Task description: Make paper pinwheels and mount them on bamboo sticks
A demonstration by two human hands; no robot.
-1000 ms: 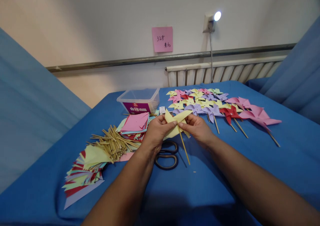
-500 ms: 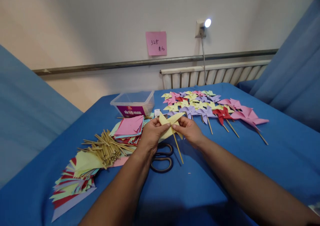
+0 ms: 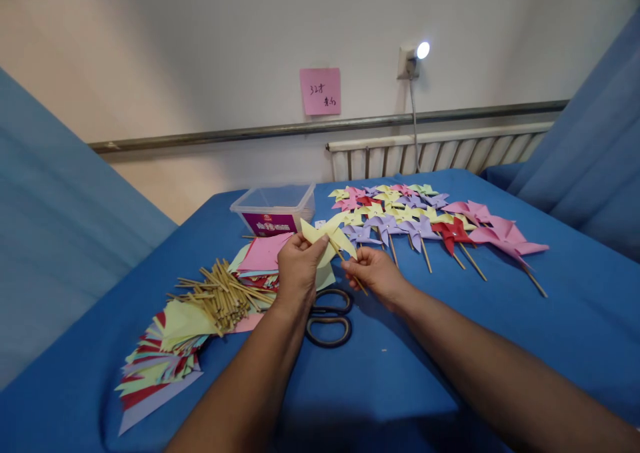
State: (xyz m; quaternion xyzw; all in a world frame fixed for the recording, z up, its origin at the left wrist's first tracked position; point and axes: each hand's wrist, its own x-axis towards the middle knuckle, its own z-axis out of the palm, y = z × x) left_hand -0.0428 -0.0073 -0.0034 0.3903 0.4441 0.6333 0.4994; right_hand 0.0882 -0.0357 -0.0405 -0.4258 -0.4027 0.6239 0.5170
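A pale yellow paper pinwheel (image 3: pixel 339 237) is held above the middle of the table. My left hand (image 3: pixel 296 266) is closed on its centre, thumb on top. My right hand (image 3: pixel 376 274) pinches the thin wooden stick (image 3: pixel 361 286) just below the paper, fingers curled round it. The stick slants down to the right. Below my hands lie scissors (image 3: pixel 328 320) with black handles; their blades are hidden beneath my left hand and arm. To the left of my left hand is a stack of coloured paper squares, pink on top (image 3: pixel 263 253).
Several finished pinwheels (image 3: pixel 385 229) lie in rows at the back right. A pile of wooden sticks (image 3: pixel 220 299) and fanned paper sheets (image 3: pixel 165 359) are on the left. Behind stands a clear plastic box (image 3: pixel 273 203). A radiator (image 3: pixel 390 159) and rail (image 3: pixel 260 131) line the wall.
My right hand has left the paper blades and moved down onto the stick. My left hand still grips the centre, and the pinwheel has tilted and shifted slightly left. The view has shifted a little.
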